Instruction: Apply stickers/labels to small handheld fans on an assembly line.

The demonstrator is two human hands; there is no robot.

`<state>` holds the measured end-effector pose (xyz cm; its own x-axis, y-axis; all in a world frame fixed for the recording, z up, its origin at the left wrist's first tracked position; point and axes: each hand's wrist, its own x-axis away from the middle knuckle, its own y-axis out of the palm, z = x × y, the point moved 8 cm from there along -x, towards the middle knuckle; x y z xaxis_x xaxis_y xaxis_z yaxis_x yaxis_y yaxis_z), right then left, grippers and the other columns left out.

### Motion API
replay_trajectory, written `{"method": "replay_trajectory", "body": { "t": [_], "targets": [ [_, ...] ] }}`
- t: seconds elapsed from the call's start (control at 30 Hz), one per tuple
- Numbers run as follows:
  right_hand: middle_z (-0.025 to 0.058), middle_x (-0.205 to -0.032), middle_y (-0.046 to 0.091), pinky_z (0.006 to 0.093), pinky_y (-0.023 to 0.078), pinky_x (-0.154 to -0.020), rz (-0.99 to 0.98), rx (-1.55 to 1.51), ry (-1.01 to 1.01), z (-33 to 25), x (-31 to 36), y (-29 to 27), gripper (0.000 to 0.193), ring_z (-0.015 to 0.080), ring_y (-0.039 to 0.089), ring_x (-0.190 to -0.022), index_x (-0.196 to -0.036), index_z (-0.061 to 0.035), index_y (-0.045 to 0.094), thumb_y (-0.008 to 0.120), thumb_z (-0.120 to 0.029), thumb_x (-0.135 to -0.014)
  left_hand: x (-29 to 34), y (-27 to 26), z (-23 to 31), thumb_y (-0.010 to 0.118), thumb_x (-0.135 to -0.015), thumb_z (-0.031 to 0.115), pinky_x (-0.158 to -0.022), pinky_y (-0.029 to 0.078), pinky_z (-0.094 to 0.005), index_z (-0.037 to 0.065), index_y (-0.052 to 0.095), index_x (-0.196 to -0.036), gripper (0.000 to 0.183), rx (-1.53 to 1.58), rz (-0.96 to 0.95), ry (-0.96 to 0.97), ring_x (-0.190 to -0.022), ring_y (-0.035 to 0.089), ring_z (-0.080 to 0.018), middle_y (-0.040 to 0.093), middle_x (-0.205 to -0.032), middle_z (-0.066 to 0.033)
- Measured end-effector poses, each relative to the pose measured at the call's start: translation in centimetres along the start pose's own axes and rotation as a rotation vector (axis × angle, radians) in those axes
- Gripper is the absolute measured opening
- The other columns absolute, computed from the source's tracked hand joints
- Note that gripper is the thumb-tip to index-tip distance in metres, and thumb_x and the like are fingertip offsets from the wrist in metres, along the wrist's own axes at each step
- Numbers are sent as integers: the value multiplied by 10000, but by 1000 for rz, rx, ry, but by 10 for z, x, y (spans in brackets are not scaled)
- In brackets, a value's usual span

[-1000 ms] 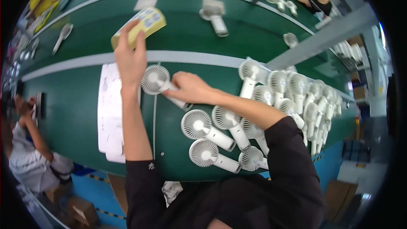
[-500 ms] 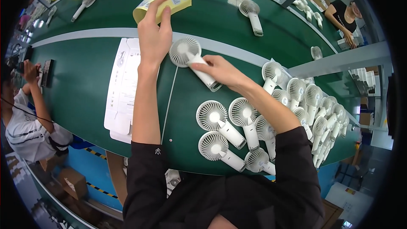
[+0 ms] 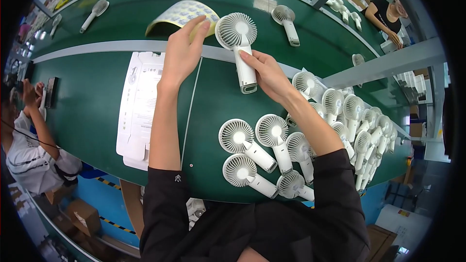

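Holding the fan [image 3: 242, 43] in right fingers [image 3: 248, 58], now swung more upright across the far edge of the surface [image 3: 213, 102], closer to the sticker sheet [image 3: 170, 15] pinched in left fingers [image 3: 191, 23], so having both together.

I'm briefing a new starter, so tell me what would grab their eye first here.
First, the white handheld fan in the right hand, at upper centre. Next, the crowd of similar fans on the table's right side. Then the curved yellow sticker sheet in the left hand, at upper left.
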<state>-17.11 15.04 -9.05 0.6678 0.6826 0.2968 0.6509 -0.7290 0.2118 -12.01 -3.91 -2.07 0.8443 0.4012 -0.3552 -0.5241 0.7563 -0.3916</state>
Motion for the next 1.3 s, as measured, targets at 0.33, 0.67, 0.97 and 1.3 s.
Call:
{"method": "replay_trajectory", "body": {
  "t": [0.33,0.67,0.97,1.3],
  "targets": [
    [100,-1070,628,362,580,-755,-195,-165,-93,-25,10,26,333,190,658,-864,-1228,9,530,556,-255,-1028,21,64,8,638,-975,352,-685,511,-281,-13,643,-1130,396,479,-546,-148,-725,646,-125,701,-931,-73],
    [109,-1061,632,328,575,-748,-439,-201,-160,-23,7,45,292,190,666,-870,-1220,-2,529,558,-218,-1025,25,57,14,704,-906,275,-513,411,-214,23,655,-1054,296,597,-545,-223,-575,553,-64,650,-785,-13],
    [108,-1067,648,294,568,-784,-63,89,-360,-45,8,30,338,153,666,-903,-1193,20,520,650,-207,-980,1,24,-10,652,-981,247,-954,486,-288,-7,677,-1204,339,753,-4,-219,-1038,618,-139,675,-1144,-86],
    [99,-1013,654,285,541,-768,178,408,-394,-43,12,1,340,133,647,-880,-1127,5,514,686,-233,-956,-4,-29,0,614,-995,179,-941,556,-306,28,652,-1275,320,579,230,-90,-1064,659,-189,667,-1184,-125]
  ]
}}
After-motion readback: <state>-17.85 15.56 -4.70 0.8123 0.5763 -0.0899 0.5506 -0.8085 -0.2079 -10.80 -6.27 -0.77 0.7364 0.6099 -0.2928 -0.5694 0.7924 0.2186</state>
